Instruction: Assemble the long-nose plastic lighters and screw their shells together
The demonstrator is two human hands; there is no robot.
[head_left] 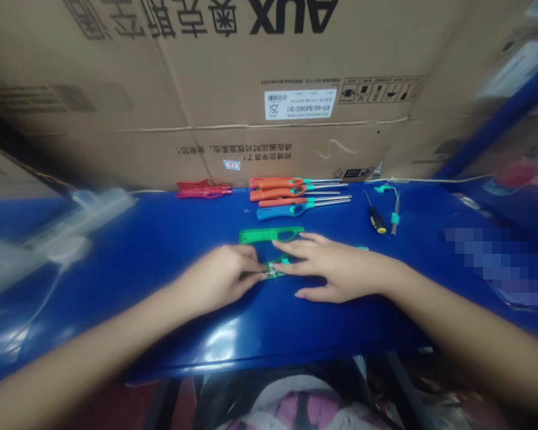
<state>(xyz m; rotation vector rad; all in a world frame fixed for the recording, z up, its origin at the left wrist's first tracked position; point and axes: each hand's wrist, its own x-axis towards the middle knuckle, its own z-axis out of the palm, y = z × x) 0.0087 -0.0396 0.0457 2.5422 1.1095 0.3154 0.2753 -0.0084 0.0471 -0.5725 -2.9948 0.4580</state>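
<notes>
Both my hands rest on a blue table [161,251]. My left hand [222,275] is closed in a pinch on a small green lighter part [275,267] lying between the hands. My right hand [334,266] lies over the same part, fingers stretched forward and pressing on it. Just beyond the fingers lies a green lighter shell half [269,234], flat on the table and untouched.
Three orange long-nosed lighters [291,190] and a blue one [296,209] lie in a row at the back. Red shell halves [201,189] sit to their left. A black-and-yellow screwdriver [375,218] and a small teal-tipped tool [394,212] lie right. Cardboard boxes [251,77] wall the back.
</notes>
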